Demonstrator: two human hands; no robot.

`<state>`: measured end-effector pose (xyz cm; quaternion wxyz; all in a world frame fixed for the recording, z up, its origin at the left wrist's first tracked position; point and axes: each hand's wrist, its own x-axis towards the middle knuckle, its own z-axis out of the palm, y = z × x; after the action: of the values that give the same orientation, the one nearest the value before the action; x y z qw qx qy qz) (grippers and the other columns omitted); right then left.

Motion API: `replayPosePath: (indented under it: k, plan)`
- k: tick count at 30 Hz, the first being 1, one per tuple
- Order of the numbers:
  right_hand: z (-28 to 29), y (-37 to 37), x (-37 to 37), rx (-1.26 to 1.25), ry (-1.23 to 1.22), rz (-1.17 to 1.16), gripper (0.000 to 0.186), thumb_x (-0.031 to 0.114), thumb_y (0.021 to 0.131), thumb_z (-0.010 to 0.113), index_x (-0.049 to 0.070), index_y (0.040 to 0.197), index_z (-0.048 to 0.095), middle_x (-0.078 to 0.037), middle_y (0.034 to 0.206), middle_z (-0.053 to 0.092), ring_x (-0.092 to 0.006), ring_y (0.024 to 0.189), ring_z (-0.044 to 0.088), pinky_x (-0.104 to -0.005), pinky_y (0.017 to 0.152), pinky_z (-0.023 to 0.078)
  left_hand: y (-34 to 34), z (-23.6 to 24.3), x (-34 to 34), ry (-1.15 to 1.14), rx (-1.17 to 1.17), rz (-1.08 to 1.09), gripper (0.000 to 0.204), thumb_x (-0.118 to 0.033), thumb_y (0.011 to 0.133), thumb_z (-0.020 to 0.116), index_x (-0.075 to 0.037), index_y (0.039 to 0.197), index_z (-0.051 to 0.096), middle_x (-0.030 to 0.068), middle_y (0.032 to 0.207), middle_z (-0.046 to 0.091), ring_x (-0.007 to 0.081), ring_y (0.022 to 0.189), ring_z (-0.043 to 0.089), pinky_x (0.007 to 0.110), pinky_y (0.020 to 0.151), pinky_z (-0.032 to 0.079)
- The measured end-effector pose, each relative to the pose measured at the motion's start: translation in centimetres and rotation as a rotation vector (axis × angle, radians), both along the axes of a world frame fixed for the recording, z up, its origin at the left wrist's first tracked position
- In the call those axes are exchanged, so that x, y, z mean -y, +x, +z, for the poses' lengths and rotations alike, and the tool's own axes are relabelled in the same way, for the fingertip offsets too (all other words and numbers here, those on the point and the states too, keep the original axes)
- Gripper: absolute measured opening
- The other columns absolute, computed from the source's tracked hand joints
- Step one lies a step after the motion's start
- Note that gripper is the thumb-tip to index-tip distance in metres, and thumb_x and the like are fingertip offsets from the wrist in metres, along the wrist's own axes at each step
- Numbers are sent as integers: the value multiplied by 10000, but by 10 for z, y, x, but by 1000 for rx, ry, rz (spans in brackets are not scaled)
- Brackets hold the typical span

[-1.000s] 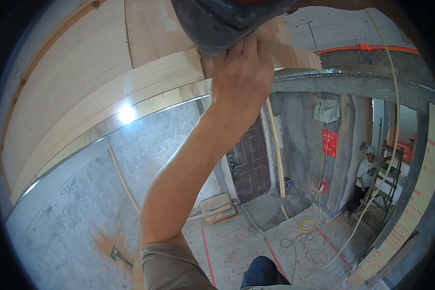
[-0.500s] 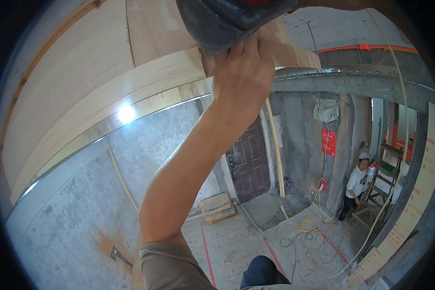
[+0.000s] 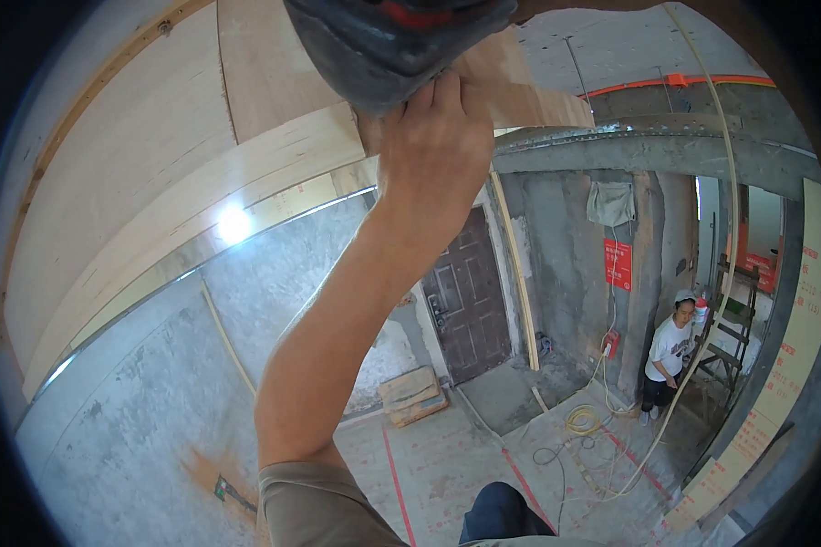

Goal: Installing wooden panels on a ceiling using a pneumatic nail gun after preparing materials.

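My left hand (image 3: 438, 150) is raised overhead, fingers curled, gripping a thin curved plywood strip (image 3: 543, 107). Part of the strip is hidden behind the hand. Just above the fingers is a dark grey power tool (image 3: 401, 55) with a red patch, cut off by the top edge; its exact kind cannot be made out. A dark, shaded shape that looks like my right forearm (image 3: 629, 7) reaches the tool from the upper right; the fingers there do not show. Left of my hand, another plywood strip (image 3: 283, 150) lines the edge of the plywood ceiling panel (image 3: 137, 118).
Below, a brown door (image 3: 470, 305) stands in a grey wall. A person (image 3: 670, 351) in a white shirt is beside a wooden ladder (image 3: 730, 342). A yellow hose coil (image 3: 582, 419) and boards (image 3: 412, 395) lie on the floor. A metal beam (image 3: 648, 155) crosses the right.
My left hand and the tool now appear slightly further left in the picture, as the whole view has shifted. The person by the ladder has turned and stands more upright. My grip looks the same.
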<state>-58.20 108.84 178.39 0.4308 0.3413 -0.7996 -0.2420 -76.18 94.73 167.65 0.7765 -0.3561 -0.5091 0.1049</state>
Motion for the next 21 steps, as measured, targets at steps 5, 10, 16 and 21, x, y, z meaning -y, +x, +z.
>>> replayPosePath:
  k: [5,10,16,21]
  plan:
    - [6,-23,-6,102,26,71,248,53,864,759,-3,1090,674,-167,1025,733,-307,949,686,-417,906,530,-15,0,0,4,14,-1,357,-111,756,768,0,1066,632,127,1045,595,306,1067,567,443,896,434]
    - [4,-12,-3,91,-15,15,247,58,865,760,-2,1089,674,-166,1024,733,-306,945,686,-416,900,532,-4,2,0,-18,18,0,376,-99,749,773,-3,1085,634,121,1052,598,302,1066,567,447,896,435]
    - [3,-4,6,67,-53,-36,246,64,866,761,-2,1087,674,-166,1023,733,-304,940,686,-414,893,535,-1,-1,0,2,49,0,396,-96,744,777,7,1098,632,134,1090,603,305,1085,565,436,929,424]
    - [-1,1,9,60,-95,-90,246,69,867,762,-2,1086,675,-166,1022,732,-303,936,685,-413,887,537,-1,-2,-1,8,89,18,407,-99,742,786,10,1101,630,141,1097,599,308,1098,563,442,940,418]
